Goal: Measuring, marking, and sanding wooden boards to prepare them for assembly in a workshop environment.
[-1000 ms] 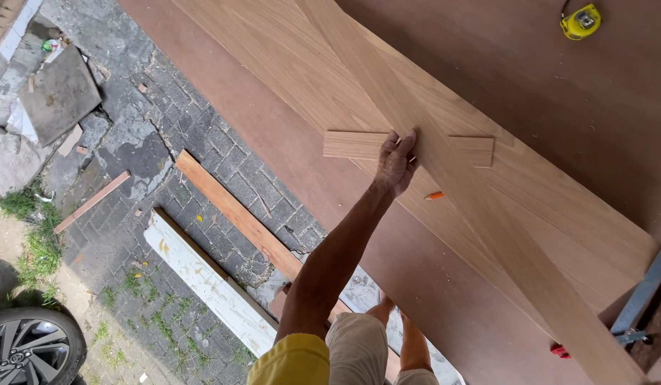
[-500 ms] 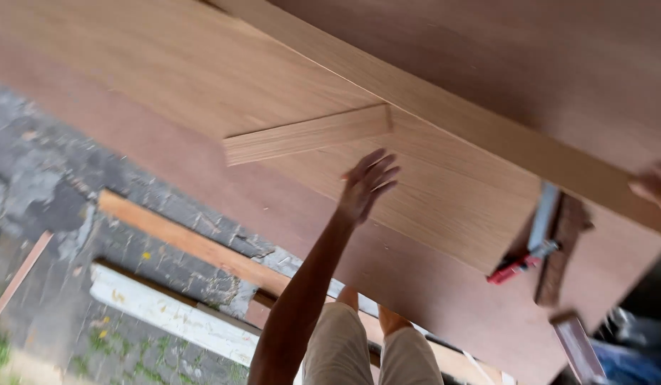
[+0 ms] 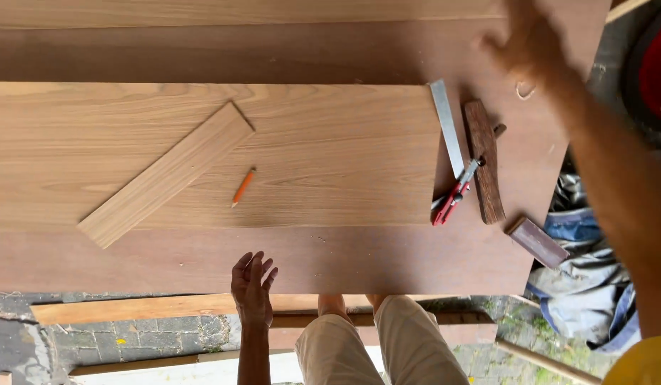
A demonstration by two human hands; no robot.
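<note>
Over the pale veneered board (image 3: 287, 153), both my hands hang empty; nothing is gripped.

My left hand (image 3: 253, 285) hovers with fingers spread wide just off the board's near edge, above the reddish sheet (image 3: 202, 264) under it; my right hand (image 3: 534, 43), blurred, is open beyond the board's far right corner; the short wood strip (image 3: 166, 173) lies slantwise on the board's left half, an orange pencil (image 3: 242, 187) just right of it; the steel square (image 3: 448, 135), a dark wooden block (image 3: 484, 160) and a red cutter (image 3: 451, 199) lie off the board's right end; I judge this a pause between layout steps; the next move calls for steadying the strip before marking.
</note>
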